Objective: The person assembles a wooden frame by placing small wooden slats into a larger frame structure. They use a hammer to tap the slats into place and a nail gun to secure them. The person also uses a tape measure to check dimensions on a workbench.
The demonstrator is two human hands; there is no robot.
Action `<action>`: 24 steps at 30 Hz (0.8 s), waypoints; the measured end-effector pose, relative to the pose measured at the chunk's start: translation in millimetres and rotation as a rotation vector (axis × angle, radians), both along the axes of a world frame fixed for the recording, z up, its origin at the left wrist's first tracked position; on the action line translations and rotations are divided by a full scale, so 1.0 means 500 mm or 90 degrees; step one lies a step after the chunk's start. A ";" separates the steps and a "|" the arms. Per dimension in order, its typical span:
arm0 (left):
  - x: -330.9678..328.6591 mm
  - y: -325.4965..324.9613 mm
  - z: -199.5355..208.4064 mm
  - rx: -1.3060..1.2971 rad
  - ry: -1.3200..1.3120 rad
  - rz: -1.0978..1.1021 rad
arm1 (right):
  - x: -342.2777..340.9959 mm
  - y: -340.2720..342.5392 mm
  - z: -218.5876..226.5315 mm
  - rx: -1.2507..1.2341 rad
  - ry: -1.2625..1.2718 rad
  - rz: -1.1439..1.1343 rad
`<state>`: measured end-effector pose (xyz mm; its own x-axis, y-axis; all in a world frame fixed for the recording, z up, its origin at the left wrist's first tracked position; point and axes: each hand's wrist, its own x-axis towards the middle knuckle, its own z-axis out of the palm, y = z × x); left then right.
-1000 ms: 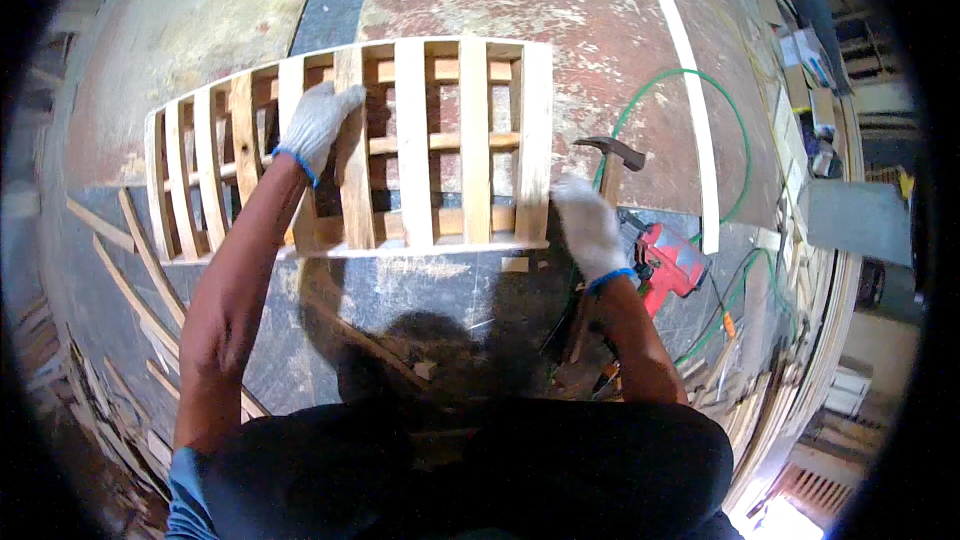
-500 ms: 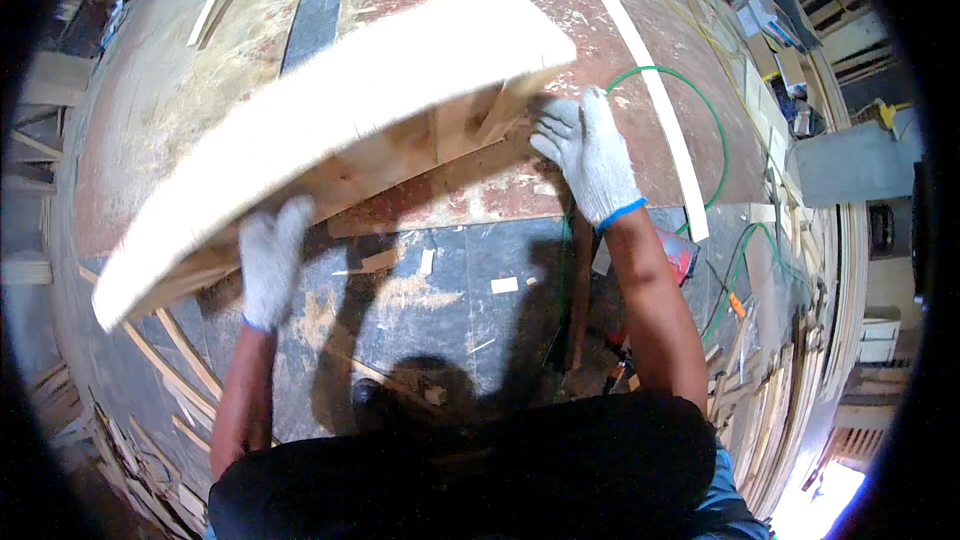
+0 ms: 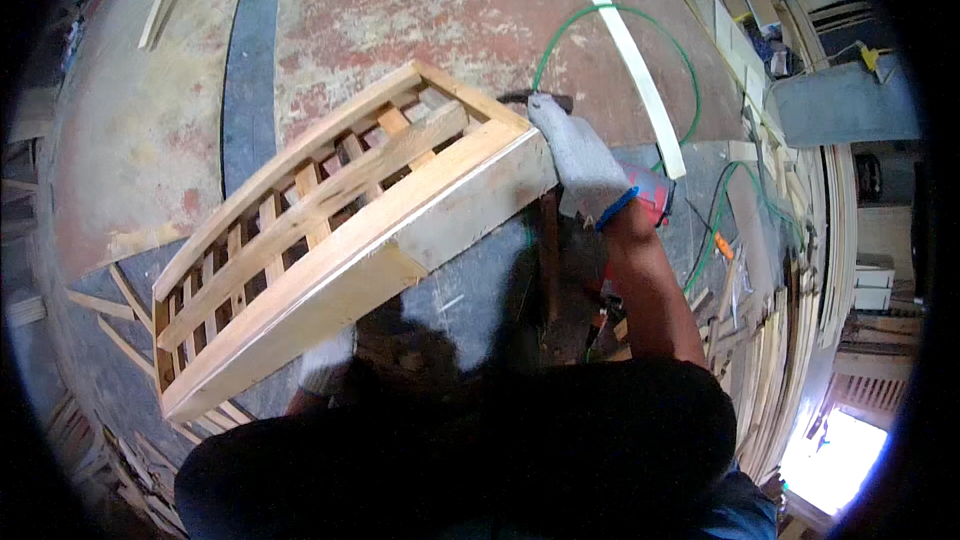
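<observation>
A curved wooden frame [image 3: 330, 285] with several cross slats lies tilted before me, its slatted inside facing up and its smooth pale side toward me. My right hand [image 3: 583, 160], in a grey-white knit glove with a blue cuff, grips the frame's right end at the corner. By those fingertips is a dark bar-like shape [image 3: 545, 100] that I cannot make out. My left hand [image 3: 328, 358], gloved too, is at the near underside of the frame, left of the middle. The frame and shadow hide its fingers.
A long pale strip [image 3: 630, 50] and a looped green hose [image 3: 690, 70] lie on the worn surface to the right. A red tool [image 3: 655, 195] sits beside my right wrist. Wood strips [image 3: 775, 390] pile up at right; thin sticks [image 3: 115, 305] lie at left.
The frame has been turned over and lowered: its smooth broad face was up, now its slatted inside is. My left hand has moved nearer to me, beneath its near side.
</observation>
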<state>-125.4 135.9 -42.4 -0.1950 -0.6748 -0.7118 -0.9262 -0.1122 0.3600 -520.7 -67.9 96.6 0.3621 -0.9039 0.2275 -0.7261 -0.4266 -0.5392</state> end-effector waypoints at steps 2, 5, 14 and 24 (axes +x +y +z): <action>0.013 0.024 -0.026 0.004 0.010 -0.016 | 0.004 -0.006 -0.062 -0.087 0.029 0.038; -0.019 0.034 -0.040 -0.003 0.052 -0.033 | 0.010 0.008 -0.048 0.148 0.077 -0.046; -0.007 0.043 -0.053 -0.088 0.129 -0.024 | 0.021 0.110 -0.136 0.112 -0.043 -0.070; 0.090 -0.129 0.072 0.083 0.075 0.041 | 0.072 0.136 -0.270 0.048 0.291 0.061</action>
